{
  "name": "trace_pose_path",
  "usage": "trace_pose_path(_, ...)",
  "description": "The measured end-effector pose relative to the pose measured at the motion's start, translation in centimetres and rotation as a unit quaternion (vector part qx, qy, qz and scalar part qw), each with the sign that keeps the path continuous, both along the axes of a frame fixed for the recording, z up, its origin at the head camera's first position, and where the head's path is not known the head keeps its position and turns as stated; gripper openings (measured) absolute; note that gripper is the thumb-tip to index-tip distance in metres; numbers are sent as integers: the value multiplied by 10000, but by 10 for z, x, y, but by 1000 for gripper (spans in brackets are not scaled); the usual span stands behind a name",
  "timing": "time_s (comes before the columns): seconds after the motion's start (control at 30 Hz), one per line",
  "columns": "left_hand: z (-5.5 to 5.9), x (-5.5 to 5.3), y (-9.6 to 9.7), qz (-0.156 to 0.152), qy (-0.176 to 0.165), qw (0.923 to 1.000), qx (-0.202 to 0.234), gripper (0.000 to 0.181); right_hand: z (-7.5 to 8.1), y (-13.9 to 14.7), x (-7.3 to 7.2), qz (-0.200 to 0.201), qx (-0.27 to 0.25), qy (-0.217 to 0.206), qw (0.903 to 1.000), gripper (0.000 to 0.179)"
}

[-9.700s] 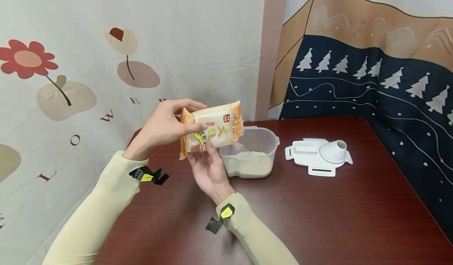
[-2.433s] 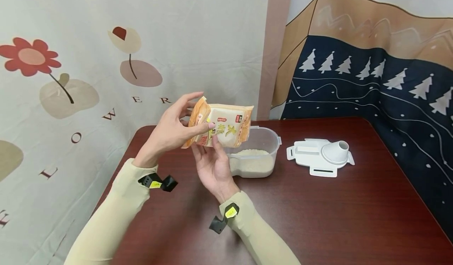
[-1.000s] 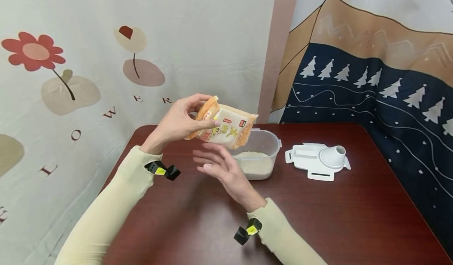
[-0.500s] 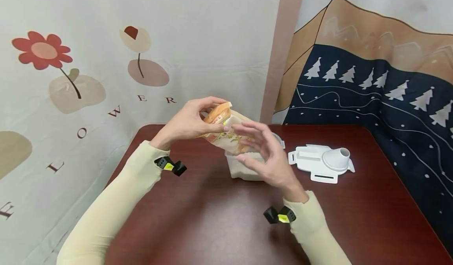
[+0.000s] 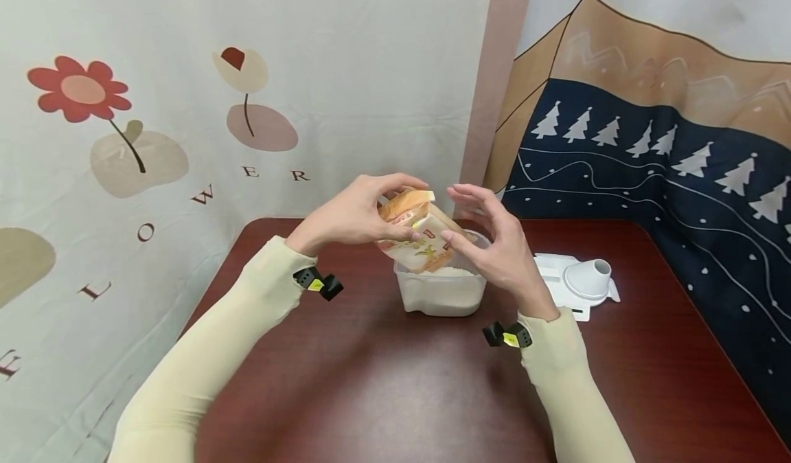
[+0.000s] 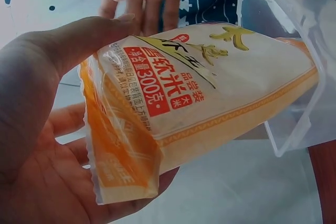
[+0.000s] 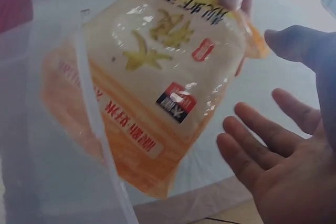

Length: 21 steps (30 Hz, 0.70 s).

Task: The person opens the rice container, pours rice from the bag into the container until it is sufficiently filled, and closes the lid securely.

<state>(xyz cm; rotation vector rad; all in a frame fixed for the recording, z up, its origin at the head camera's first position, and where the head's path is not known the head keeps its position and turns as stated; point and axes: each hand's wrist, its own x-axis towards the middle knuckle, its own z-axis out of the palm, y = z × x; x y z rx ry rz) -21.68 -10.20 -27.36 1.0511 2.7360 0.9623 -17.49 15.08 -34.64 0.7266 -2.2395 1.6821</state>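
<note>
On my feed, the rice packet (image 5: pixel 419 249) slants down, its lower end inside the rim of the clear tub (image 5: pixel 441 297), presumably to keep grains (image 5: pixel 456 272) within. The left hand (image 5: pixel 355 217) grips its upper end between thumb and fingers, I judge to hold that slant. The right hand (image 5: pixel 505 249) hovers just beside, fingers spread, holding nothing. The white spouted piece (image 5: pixel 586 281) lies apart, leaving the tub uncovered.

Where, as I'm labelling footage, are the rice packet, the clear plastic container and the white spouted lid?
Rice packet (image 6: pixel 197 98): left wrist view, on its printed front.
Clear plastic container (image 5: pixel 441 295): head view, on its front wall.
White spouted lid (image 5: pixel 582 283): head view, on the spout's base.
</note>
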Motion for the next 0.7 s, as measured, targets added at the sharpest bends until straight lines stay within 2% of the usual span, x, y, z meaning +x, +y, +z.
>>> trace_pose_path(0.17, 2, 0, 5, -155, -108, 9998, -101, 72, -5, 1, -7, 52, 529, -304, 9981, 68)
trace_pose_path(0.3, 3, 0, 9, -279, -274, 9992, -87, 75, -7, -1, -12, 74, 763, -406, 9962, 72)
trace_pose_path(0.5, 3, -2, 12, -364, -41, 9993, -89, 77, -8, -4, -16, -53, 953, -319, 9949, 69)
trace_pose_path(0.7, 0, -3, 11, -216, 48, 9998, -30, 78, -13, -8, -19, -71, 865, -321, 9957, 58)
